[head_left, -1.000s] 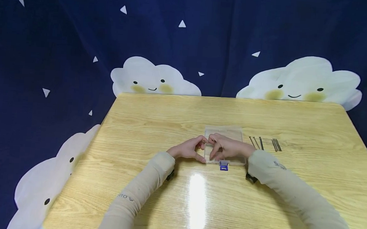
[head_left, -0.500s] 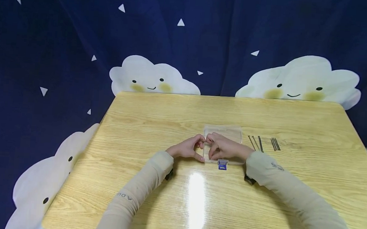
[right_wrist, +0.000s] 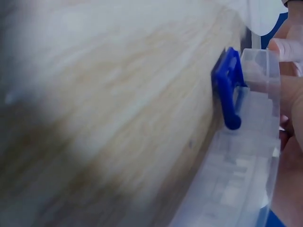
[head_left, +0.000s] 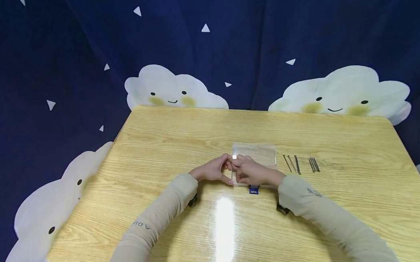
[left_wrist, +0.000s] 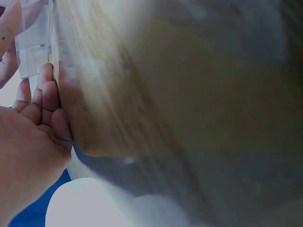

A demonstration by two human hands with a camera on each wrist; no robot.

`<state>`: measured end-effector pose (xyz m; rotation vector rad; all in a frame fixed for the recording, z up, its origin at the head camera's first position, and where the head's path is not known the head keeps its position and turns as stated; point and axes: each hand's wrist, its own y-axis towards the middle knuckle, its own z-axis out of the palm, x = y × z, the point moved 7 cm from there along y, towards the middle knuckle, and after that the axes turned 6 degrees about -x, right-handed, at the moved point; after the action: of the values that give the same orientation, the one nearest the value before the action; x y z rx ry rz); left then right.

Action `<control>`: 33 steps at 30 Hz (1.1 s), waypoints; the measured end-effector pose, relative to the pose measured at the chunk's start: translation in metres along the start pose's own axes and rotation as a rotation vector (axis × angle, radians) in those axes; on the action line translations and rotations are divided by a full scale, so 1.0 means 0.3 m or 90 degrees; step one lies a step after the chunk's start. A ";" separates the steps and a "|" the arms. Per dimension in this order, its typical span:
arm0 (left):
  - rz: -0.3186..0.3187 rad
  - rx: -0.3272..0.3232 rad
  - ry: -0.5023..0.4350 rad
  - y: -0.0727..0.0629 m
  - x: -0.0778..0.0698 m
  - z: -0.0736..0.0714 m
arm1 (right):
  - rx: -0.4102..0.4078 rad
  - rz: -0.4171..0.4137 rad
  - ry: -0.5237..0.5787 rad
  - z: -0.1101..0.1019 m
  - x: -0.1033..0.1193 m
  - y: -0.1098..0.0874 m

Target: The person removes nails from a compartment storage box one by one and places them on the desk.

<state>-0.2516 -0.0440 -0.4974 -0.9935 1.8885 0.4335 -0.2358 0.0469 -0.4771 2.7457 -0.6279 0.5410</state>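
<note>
A clear plastic box (head_left: 264,155) lies on the table with its lid swung back and a blue latch (head_left: 253,189) at its front. My left hand (head_left: 212,169) holds the left side of the box, thumb at the front corner and fingers farther back. In the left wrist view, the left hand's (left_wrist: 35,135) fingers are bent against the box wall (left_wrist: 34,52). My right hand (head_left: 253,171) reaches over the box from the right, fingers curled down near its left side. Whatever may lie between those fingertips is hidden. The right wrist view shows the translucent box wall (right_wrist: 236,165) close up.
To the right of the box lie several dark screws, one loose group (head_left: 292,164) near it and a tighter row (head_left: 314,164) farther right. They rest on a wooden table (head_left: 173,133). A dark blue curtain (head_left: 187,37) with clouds hangs behind.
My right hand has shifted slightly left, nearer the left hand, and its fingers have drawn closer together. The left hand keeps its place on the box.
</note>
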 end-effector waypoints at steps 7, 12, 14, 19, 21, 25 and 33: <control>-0.010 0.000 -0.009 0.003 0.014 -0.002 | 0.020 0.030 -0.016 0.002 0.007 0.020; -0.005 0.005 -0.016 0.002 0.011 0.000 | 0.039 0.056 -0.014 0.006 0.019 0.034; -0.004 0.006 -0.016 0.001 0.009 0.001 | 0.041 0.068 -0.006 0.004 0.021 0.035; 0.009 0.007 -0.011 0.004 -0.001 0.003 | 0.050 0.098 0.001 -0.001 0.022 0.027; 0.013 0.013 -0.008 0.006 -0.002 0.006 | 0.046 0.110 -0.004 -0.004 0.023 0.022; 0.001 0.019 0.002 0.011 0.003 0.009 | 0.017 0.111 -0.032 -0.019 0.032 0.019; -0.023 0.015 0.018 0.012 0.008 -0.001 | 0.068 0.059 0.065 -0.053 0.024 0.018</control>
<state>-0.2552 -0.0432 -0.4997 -1.0219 1.8938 0.3758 -0.2369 0.0449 -0.4590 2.7762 -0.7230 0.7514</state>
